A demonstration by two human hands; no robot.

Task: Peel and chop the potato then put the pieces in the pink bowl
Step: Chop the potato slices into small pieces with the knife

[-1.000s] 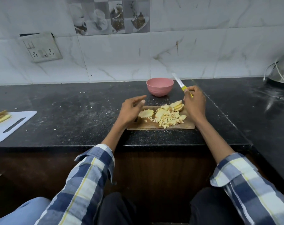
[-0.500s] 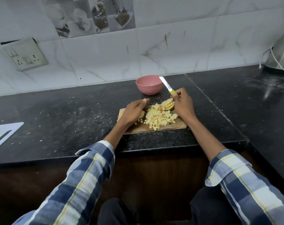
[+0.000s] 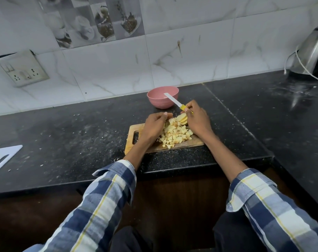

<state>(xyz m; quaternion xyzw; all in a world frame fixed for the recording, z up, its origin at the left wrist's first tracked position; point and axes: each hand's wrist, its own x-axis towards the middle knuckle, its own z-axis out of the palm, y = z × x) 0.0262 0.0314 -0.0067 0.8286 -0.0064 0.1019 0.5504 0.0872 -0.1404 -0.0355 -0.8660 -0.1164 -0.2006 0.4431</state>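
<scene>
Gripping a yellow-handled knife (image 3: 175,101), the right hand (image 3: 197,120) rests at the far right edge of a heap of diced potato (image 3: 176,134) on a wooden cutting board (image 3: 131,131), the blade pointing away over the pink bowl (image 3: 159,100). Uncut potato slices (image 3: 181,119) lie just beneath its fingers. The left hand (image 3: 153,126), fingers loosely curved and holding nothing, cups the heap's left side. The bowl sits just beyond both hands on the black counter (image 3: 72,135).

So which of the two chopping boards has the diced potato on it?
The wooden board between the hands carries the diced potato. The white board sits at the far left edge of the counter, away from both hands.
</scene>
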